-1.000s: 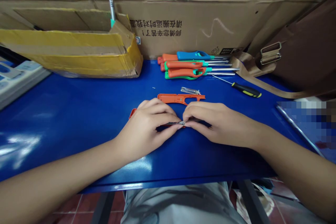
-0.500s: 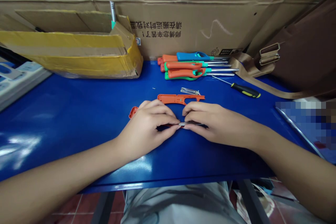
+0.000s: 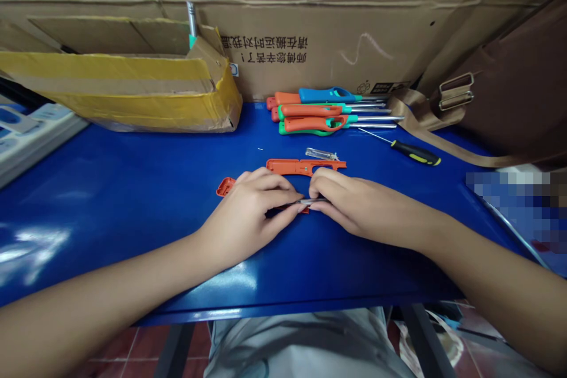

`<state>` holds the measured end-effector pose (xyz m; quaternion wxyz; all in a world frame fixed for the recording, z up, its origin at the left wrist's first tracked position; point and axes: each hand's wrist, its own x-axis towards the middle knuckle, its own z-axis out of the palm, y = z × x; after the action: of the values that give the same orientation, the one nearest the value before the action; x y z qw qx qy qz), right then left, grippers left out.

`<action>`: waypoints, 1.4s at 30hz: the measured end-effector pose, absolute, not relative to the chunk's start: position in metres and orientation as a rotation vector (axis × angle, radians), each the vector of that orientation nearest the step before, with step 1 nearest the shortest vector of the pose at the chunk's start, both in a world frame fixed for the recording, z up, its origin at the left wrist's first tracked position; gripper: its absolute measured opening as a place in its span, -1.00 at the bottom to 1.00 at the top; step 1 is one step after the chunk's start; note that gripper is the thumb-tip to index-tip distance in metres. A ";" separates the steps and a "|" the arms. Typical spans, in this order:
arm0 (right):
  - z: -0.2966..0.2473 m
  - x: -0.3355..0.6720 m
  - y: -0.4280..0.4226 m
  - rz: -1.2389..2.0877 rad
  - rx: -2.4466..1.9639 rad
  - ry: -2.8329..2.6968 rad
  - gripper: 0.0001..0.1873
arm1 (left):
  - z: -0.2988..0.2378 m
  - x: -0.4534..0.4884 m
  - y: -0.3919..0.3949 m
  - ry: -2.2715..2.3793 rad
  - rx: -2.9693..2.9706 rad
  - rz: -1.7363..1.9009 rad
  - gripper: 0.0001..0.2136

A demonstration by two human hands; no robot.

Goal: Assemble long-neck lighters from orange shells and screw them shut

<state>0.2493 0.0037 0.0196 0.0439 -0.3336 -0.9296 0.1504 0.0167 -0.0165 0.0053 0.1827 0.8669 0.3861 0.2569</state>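
Observation:
My left hand [image 3: 254, 207] and my right hand [image 3: 345, 198] meet low over the blue table, fingertips pinched on a thin silvery metal tube [image 3: 306, 201]. Most of the tube is hidden by my fingers. A bit of orange plastic [image 3: 305, 210] shows just under the fingertips; I cannot tell if it is attached to the tube. Beyond my hands lies an orange lighter casing half [image 3: 286, 166], its hollow side up. Behind that rests a clear plastic fuel tank [image 3: 321, 154]. Another orange casing piece [image 3: 225, 186] pokes out left of my left hand.
Several long-nosed lighters [image 3: 314, 110] are stacked at the back, beside a black-and-yellow screwdriver [image 3: 416, 153]. A yellow-taped cardboard box [image 3: 159, 111] stands back left, near a white power strip [image 3: 38, 130]. A large carton [image 3: 332, 20] walls off the rear. A brown strap [image 3: 425, 130] lies back right.
My right hand has shifted slightly left and away from me, its fingers curled tighter on the metal tube. The orange plastic under the fingertips shows more. My left hand has barely moved.

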 end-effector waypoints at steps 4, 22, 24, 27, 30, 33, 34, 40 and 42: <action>0.019 0.250 0.004 0.579 -0.971 -2.797 -0.79 | 0.004 0.015 -0.016 1.100 2.463 0.726 -0.87; 0.020 0.251 0.004 0.551 -0.935 -2.770 -0.79 | 0.006 0.015 -0.016 1.112 2.391 0.768 -0.91; 0.019 0.251 0.004 0.537 -0.944 -2.765 -0.79 | 0.006 0.015 -0.016 1.106 2.390 0.765 -0.91; 0.019 0.251 0.005 0.492 -0.948 -2.769 -0.79 | 0.007 0.014 -0.016 1.094 2.403 0.745 -0.90; 0.018 0.250 0.006 0.473 -0.948 -2.774 -0.79 | 0.007 0.012 -0.015 1.077 2.436 0.700 -0.83; 0.017 0.250 0.007 0.501 -0.927 -2.762 -0.78 | 0.006 0.011 -0.014 1.078 2.437 0.680 -0.82; 0.017 0.250 0.007 0.518 -0.915 -2.758 -0.78 | 0.006 0.011 -0.014 1.086 2.434 0.679 -0.82; 0.016 0.248 0.006 0.565 -0.876 -2.748 -0.75 | 0.006 0.012 -0.013 1.092 2.439 0.685 -0.84; 0.014 0.247 0.005 0.528 -0.875 -2.749 -0.73 | 0.004 0.013 -0.013 1.074 2.384 0.707 -0.85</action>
<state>0.2470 0.0053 0.0136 0.1043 -0.2967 -0.9322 0.1791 0.0134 -0.0132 0.0044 0.2147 0.8597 0.3872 0.2548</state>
